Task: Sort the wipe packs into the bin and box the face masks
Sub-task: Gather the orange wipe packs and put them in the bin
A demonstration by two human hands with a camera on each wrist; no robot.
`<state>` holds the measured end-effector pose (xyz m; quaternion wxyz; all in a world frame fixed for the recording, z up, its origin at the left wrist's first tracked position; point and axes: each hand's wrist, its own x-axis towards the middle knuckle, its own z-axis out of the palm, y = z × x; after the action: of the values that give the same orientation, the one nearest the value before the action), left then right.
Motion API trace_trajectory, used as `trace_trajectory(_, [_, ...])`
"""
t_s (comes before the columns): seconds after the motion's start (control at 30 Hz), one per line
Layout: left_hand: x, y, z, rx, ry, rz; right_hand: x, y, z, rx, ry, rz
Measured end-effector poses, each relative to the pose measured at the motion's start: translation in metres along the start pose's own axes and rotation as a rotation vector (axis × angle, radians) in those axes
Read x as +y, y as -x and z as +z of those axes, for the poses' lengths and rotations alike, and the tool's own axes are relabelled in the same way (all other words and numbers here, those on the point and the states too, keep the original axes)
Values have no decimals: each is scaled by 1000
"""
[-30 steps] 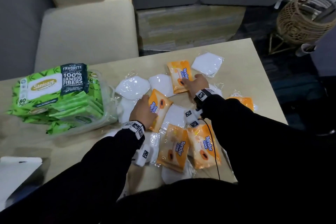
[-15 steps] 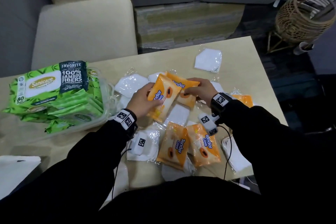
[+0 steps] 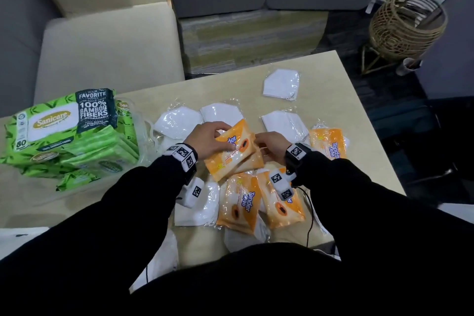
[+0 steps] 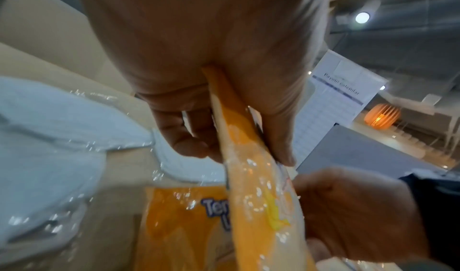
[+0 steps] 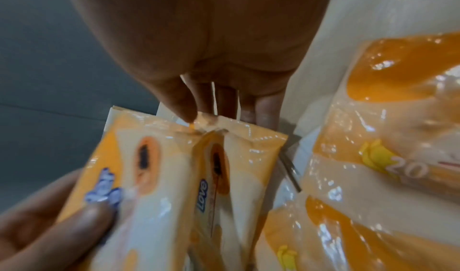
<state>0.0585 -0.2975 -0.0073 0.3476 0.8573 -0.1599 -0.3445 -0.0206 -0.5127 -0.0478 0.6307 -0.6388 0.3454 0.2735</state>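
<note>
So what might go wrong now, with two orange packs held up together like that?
1. The left hand and right hand hold two slick orange packs stacked; the right pinches only an end seam, so one could slide out.
2. The clear bin already looks heaped with green wipe packs; more might spill over.
3. Wrapped masks beside the bin could get swept along.

Green pack (image 3: pixel 65 124): "Sanicare", "100% Bamboo Fibers", "80" | orange packs (image 3: pixel 242 204): "Tender Love" | orange pack (image 5: pixel 388 157): "20" | sheet (image 4: pixel 341 96): "Payout Calendar"
</note>
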Motion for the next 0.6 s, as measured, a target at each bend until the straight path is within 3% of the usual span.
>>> trace_trajectory(0.07, [-6, -6, 10, 16, -102, 16, 5, 0, 2, 13, -106, 14])
trace_trajectory(0.23, [-14, -22, 30, -33, -543, 87, 13, -7, 0, 59, 10, -8])
trace_trajectory(0.4, [-12, -19, 47, -156, -559, 66, 16, -5, 1, 56, 103, -150])
trace_trajectory(0.5, [-15, -15, 61, -119, -683, 134, 20, -2, -1, 51, 135, -173])
trace_trajectory(0.6, [-21, -14, 66, -56, -690, 205, 22, 1, 0, -46, 27, -174])
